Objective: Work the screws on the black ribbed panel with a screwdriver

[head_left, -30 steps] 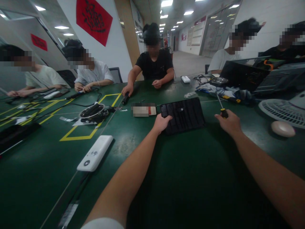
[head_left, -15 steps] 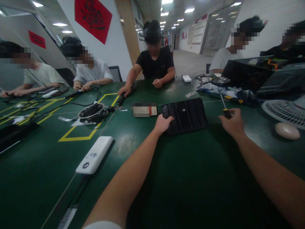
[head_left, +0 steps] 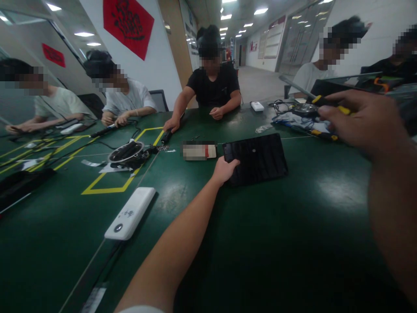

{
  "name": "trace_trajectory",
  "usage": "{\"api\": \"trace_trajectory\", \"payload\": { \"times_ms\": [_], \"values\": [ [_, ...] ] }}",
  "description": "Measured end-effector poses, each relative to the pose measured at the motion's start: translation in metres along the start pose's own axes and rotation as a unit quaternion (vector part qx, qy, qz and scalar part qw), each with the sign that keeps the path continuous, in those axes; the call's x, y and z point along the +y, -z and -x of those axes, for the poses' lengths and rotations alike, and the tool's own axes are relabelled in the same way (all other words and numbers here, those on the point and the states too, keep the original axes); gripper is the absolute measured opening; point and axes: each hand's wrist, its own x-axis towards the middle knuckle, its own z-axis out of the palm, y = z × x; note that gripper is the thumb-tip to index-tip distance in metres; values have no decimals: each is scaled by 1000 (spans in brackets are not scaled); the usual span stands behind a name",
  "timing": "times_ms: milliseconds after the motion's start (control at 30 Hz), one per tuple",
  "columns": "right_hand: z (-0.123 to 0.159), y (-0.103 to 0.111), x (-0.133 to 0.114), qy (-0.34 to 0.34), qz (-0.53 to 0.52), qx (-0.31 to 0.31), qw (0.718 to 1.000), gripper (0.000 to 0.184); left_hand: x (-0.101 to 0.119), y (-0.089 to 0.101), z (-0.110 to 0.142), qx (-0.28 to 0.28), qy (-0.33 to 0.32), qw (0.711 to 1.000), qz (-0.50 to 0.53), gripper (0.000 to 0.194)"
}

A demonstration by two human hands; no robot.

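My left hand (head_left: 225, 170) grips the left edge of a flat black rectangular panel (head_left: 260, 161), thumb on top, fingers hidden beneath. A small round light spot shows near the panel's upper middle. Raised at the right, my right hand (head_left: 366, 119) is closed round the yellow-and-black handle of a screwdriver (head_left: 321, 102). Its metal shaft points to the upper left, well away from the panel. Just left of the panel lies a small beige box with a red band (head_left: 208, 151).
A white power bank (head_left: 132, 213) with a cable lies left of my left arm. Beyond it sits a ring-shaped black device (head_left: 125, 152) by yellow tape. Cloth and cables (head_left: 301, 119) lie at the back right. Across the table, a person's hand (head_left: 172, 124) holds a black object.
My right hand has lifted the screwdriver up and to the right, nearer the camera. My left hand still holds the panel in nearly the same place.
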Motion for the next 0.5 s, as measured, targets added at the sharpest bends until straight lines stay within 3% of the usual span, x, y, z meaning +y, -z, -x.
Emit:
{"api": "trace_trajectory", "payload": {
  "times_ms": [133, 233, 333, 400, 500],
  "values": [
    [2, 36, 13, 160, 75, -38, 984, 28, 0, 0, 0, 13, 2, 1000, -7, 11],
    [4, 43, 40, 257, 130, -37, 957, 52, 0, 0, -1, 14, 9, 1000, 3, 13],
    [8, 49, 46, 273, 152, -72, 947, 46, 1, 1, -1, 20, 11, 1000, 6, 17],
    [11, 54, 36, 250, 163, -140, 944, 29, 3, 2, -2, 27, 13, 1000, 5, 20],
    [16, 57, 13, 203, 181, -210, 939, 24, 4, 4, -3, 30, 20, 999, 10, 28]
  ]
}}
